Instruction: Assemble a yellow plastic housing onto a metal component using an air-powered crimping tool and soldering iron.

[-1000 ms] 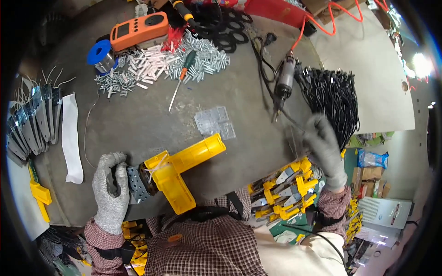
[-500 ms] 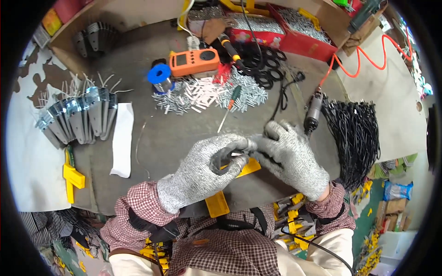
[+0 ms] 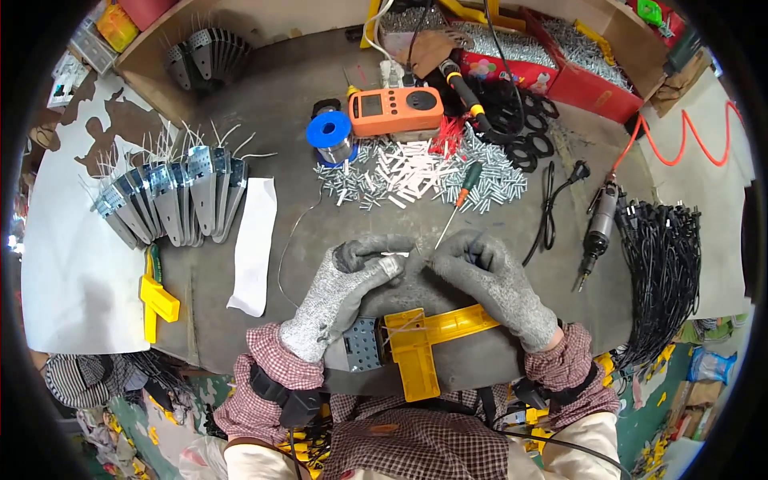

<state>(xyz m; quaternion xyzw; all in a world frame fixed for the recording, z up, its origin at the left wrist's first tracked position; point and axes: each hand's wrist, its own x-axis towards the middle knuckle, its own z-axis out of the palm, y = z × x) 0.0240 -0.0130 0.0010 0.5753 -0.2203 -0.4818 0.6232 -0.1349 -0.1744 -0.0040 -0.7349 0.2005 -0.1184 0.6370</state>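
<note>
Surface [image 3: 320, 208] crowded, bare patch near front edge | left hand [image 3: 340, 292] grip pinched small pale part [image 3: 390, 262] | right hand [image 3: 496, 280] grip pinched thin wire [image 3: 424, 254] above yellow jig [image 3: 424, 344]

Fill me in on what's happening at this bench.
A person in grey gloves has both hands together over the bench. The left hand pinches a small white piece against the fingertips of the right hand. A yellow plastic part lies just below them. A screwdriver and a heap of small metal pieces lie beyond.
</note>
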